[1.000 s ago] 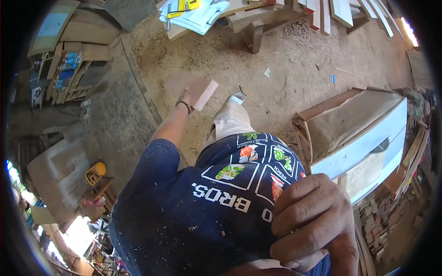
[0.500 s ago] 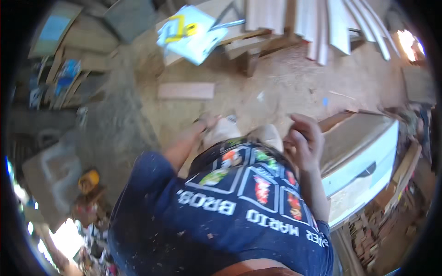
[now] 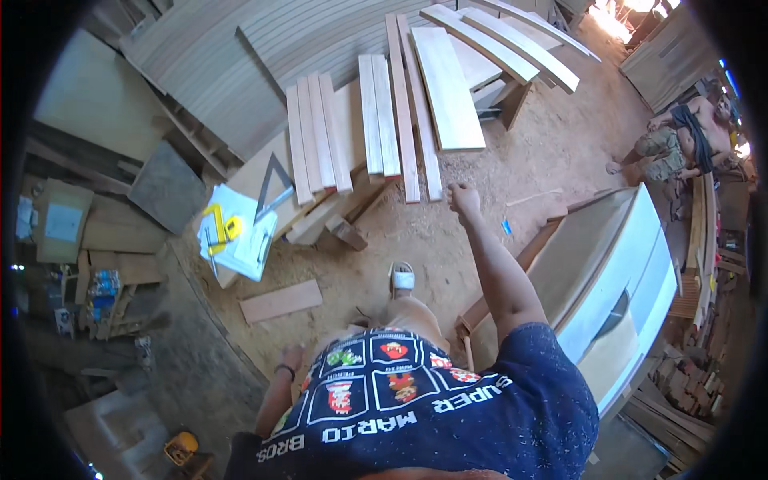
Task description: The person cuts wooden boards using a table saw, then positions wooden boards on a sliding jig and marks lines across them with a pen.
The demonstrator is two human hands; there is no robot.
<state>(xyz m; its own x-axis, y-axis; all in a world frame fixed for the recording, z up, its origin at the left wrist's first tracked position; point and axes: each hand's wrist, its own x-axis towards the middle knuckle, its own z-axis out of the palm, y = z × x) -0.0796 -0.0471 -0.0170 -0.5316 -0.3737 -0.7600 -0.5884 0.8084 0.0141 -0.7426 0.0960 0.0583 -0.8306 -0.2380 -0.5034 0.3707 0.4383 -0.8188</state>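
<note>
My right hand (image 3: 462,198) reaches forward with its fingers curled in. Nothing shows in it. Just left of it is the near end of a long narrow board (image 3: 422,120), one of several pale planks laid out on a low support; whether hand and board touch is unclear. A wider light plank (image 3: 448,92) lies beside that board, just beyond the hand. Down by my left side hangs my left hand (image 3: 292,358), a dark band on its wrist, its fingers blurred. A short flat board (image 3: 281,302) lies on the ground ahead of it.
White papers (image 3: 238,240) with a yellow tool and a metal square (image 3: 274,182) rest left of the planks. A white-sided drawer-like wooden piece (image 3: 592,280) stands at my right. Another person (image 3: 684,140) sits at far right. A yellow tool (image 3: 182,448) lies lower left.
My right hand has moved from beside my body forward toward the plank ends. My left hand has dropped back to my side. The view has turned, showing more planks and the seated person.
</note>
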